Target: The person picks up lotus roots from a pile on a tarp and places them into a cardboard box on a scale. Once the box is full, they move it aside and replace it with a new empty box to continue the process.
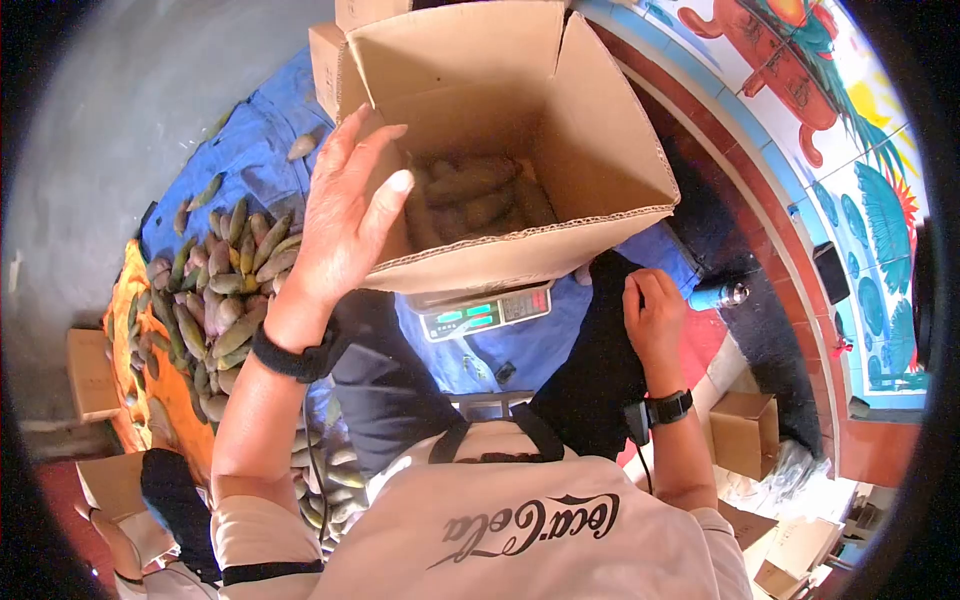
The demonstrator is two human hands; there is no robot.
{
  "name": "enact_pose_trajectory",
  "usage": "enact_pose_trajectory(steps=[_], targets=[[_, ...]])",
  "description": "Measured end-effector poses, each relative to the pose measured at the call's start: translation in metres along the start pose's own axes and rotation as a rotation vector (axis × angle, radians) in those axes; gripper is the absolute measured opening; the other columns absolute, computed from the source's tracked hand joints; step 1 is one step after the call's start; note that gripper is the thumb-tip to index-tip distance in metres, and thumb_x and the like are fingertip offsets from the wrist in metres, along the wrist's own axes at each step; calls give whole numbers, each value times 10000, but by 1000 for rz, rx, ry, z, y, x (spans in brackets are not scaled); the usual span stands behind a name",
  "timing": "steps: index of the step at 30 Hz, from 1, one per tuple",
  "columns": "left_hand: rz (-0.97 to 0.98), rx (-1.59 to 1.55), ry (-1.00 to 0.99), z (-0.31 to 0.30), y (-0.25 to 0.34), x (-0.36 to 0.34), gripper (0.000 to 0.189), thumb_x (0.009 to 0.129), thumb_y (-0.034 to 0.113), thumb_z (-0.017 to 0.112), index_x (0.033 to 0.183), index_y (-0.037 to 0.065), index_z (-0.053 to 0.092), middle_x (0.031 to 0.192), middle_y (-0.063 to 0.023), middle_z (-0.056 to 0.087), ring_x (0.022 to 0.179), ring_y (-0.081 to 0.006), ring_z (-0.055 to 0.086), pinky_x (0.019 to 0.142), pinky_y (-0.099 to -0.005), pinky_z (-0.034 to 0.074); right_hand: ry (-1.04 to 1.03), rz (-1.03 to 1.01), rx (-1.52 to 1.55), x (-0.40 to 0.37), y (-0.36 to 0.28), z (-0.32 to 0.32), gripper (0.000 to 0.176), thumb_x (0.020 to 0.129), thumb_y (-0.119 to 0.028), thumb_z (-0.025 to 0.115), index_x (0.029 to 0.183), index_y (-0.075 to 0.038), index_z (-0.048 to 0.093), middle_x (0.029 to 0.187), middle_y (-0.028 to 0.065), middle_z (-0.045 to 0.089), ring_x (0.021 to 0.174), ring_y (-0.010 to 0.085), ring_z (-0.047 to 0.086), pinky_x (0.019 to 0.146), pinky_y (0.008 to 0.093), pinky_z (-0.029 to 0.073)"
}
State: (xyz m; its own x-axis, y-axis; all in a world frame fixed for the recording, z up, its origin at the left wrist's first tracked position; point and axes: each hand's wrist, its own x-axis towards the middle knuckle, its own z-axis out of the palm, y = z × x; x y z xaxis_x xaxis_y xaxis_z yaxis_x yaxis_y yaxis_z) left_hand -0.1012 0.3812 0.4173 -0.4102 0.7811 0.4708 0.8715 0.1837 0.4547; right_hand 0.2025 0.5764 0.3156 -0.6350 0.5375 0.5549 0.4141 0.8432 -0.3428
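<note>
Head view: left hand is spread wide and holds nothing, over the near rim of the cardboard box at 12 o'clock, which sits on a scale. Fruits cover only the box bottom. Right hand at 3 o'clock is half-curled on the knee, nothing in it. 1 big fruit pile lies at 9 o'clock on the tarp. Filling looks early.

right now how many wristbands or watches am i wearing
2: a black band on the left wrist, by the left hand at the cardboard box rim, and a black watch on the right wrist, by the right hand on the knee. None looks hidden.
</note>
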Motion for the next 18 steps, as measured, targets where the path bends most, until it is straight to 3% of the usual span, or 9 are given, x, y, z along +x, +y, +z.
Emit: enact_pose_trajectory(steps=[3, 8, 18], targets=[[16, 1, 54, 5, -1, -2, 541, 910, 478, 494, 1283, 87, 519, 1424, -236, 344, 1328, -419, 294, 1097, -460, 238, 32, -25, 22, 1, -3, 5, 45, 780, -24, 638, 789, -19, 594, 787, 130, 610, 715, 324, 591, 647, 397, 481], [25, 67, 63, 12, -5, -1, 529, 941, 487, 429, 1317, 119, 487, 1453, -216, 308, 1358, -396, 254, 1112, -462, 210, 64, -128, 33, 6, -13, 5, 39, 777, -18, 630, 783, -17, 592, 766, 136, 602, 691, 332, 587, 629, 403, 480], [-33, 70, 20, 17, -2, 1, 594, 927, 550, 412, 1317, 108, 490, 1457, -222, 300, 1366, -396, 232, 1118, -490, 185, 180, -14, -9, -1, -41, -59, 38, 796, -18, 615, 785, 9, 592, 746, 152, 591, 656, 321, 591, 595, 366, 473]])
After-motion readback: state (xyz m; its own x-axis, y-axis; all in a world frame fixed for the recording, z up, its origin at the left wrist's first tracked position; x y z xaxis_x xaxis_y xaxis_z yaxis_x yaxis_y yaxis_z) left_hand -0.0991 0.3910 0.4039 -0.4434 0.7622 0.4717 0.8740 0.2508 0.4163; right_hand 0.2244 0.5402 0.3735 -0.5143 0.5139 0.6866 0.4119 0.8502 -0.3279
